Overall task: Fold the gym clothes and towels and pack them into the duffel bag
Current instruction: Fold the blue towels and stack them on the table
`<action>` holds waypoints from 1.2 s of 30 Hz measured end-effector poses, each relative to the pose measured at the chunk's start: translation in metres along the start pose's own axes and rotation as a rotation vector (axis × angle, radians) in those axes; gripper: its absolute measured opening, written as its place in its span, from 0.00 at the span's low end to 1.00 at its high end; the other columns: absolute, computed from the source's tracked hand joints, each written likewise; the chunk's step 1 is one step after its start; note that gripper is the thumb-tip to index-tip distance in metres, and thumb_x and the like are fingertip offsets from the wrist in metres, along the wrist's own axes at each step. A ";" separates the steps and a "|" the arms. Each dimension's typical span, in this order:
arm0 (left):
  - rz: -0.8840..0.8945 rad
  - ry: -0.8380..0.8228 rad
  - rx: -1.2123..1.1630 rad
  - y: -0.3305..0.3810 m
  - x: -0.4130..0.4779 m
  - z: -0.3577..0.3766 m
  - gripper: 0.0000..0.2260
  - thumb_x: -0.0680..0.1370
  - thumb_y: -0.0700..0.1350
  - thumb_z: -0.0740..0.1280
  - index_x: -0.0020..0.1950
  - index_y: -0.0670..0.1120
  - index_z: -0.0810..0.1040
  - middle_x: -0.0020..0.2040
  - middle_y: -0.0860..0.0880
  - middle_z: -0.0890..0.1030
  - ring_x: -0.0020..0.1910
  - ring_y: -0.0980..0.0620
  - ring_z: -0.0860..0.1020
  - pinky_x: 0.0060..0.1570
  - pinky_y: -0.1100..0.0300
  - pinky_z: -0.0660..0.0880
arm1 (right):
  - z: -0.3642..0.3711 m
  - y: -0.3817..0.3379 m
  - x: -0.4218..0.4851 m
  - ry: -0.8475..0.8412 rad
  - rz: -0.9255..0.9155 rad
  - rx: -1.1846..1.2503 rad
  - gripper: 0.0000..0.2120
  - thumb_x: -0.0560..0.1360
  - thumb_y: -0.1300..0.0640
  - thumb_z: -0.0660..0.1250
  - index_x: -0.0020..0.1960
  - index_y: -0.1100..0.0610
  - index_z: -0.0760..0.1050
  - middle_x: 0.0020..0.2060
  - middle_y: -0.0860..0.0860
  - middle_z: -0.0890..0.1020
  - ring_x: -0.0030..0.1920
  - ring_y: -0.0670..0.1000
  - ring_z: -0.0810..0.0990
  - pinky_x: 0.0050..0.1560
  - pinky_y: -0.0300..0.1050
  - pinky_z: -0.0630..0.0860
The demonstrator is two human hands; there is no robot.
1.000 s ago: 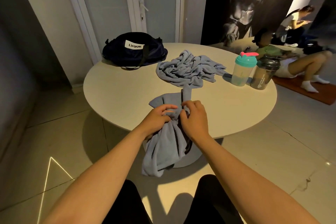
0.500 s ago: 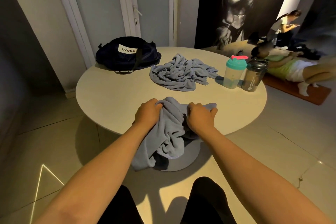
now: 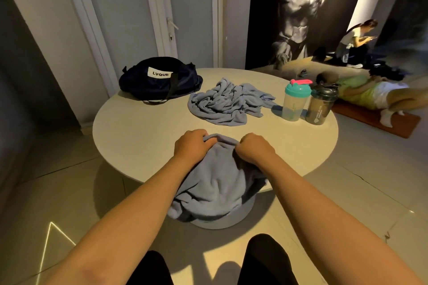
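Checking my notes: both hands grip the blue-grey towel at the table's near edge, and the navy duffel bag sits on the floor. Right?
No: the head view shows the navy fabric duffel bag on the round beige table, not the floor. The left hand and right hand do grip the blue-grey towel.

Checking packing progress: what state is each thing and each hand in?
Duffel bag: on the table, looks closed.
Far towel: crumpled, unfolded.
Near towel: bunched, hanging over the table edge.
Left hand: grips near towel.
Right hand: grips near towel.
Teal bottle: upright, lid on.
Dark bottle: upright, lid on.
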State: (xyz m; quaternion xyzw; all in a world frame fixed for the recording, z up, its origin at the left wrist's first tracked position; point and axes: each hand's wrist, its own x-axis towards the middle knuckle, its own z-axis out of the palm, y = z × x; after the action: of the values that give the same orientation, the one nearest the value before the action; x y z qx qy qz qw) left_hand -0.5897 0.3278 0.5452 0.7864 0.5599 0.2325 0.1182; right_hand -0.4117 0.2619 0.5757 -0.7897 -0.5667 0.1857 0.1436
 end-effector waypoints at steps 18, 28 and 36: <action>-0.123 -0.127 0.289 -0.031 0.047 0.034 0.13 0.82 0.53 0.59 0.61 0.51 0.76 0.62 0.46 0.77 0.59 0.43 0.75 0.59 0.49 0.71 | 0.082 -0.019 0.103 -0.007 -0.302 -0.141 0.21 0.83 0.46 0.55 0.74 0.47 0.64 0.68 0.53 0.68 0.74 0.57 0.61 0.72 0.70 0.49; -0.120 -0.320 0.225 -0.064 0.046 0.045 0.28 0.82 0.66 0.53 0.81 0.62 0.54 0.83 0.49 0.40 0.81 0.44 0.40 0.78 0.45 0.43 | 0.054 0.001 0.070 0.133 -0.057 -0.165 0.10 0.80 0.54 0.58 0.39 0.53 0.69 0.30 0.51 0.72 0.40 0.55 0.72 0.70 0.65 0.56; 0.441 -0.540 -0.039 -0.019 0.037 0.057 0.24 0.80 0.55 0.67 0.76 0.60 0.69 0.82 0.55 0.54 0.79 0.55 0.49 0.77 0.51 0.48 | 0.057 0.033 0.049 0.270 -0.198 -0.049 0.12 0.82 0.53 0.55 0.55 0.53 0.77 0.48 0.52 0.75 0.52 0.58 0.75 0.51 0.52 0.65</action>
State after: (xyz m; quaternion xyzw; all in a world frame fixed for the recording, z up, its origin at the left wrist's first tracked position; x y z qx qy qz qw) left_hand -0.5676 0.3731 0.4961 0.9193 0.3204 0.0464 0.2239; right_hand -0.3956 0.2992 0.5041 -0.7512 -0.6216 0.0487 0.2167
